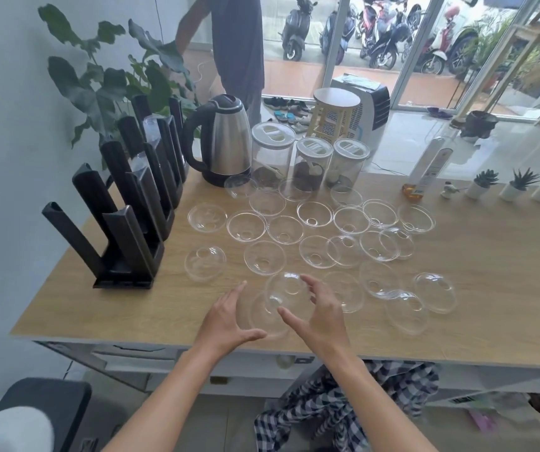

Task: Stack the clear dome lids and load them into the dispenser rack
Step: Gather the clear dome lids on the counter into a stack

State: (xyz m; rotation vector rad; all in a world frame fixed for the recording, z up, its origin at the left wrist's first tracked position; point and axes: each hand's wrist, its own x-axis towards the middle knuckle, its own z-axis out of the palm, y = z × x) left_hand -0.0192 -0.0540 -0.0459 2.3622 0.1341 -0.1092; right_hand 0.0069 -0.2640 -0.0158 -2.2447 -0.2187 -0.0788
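Several clear dome lids (264,256) lie spread over the wooden table (458,305), most with the open side up. Near the front edge two lids overlap: a tilted one (283,291) leans on a lower one (262,318). My left hand (229,316) is on their left with fingers spread, and my right hand (317,313) is on their right, fingers loosely curved by the tilted lid's rim. Whether either hand touches a lid I cannot tell. The black dispenser rack (131,203) stands along the table's left side; some far slots hold clear lids (153,128).
A steel kettle (221,141) and three lidded jars (312,164) stand at the back of the table. A bottle (425,168) and small potted plants (520,184) sit at the far right. A person (236,47) stands behind the table by a large plant (112,83).
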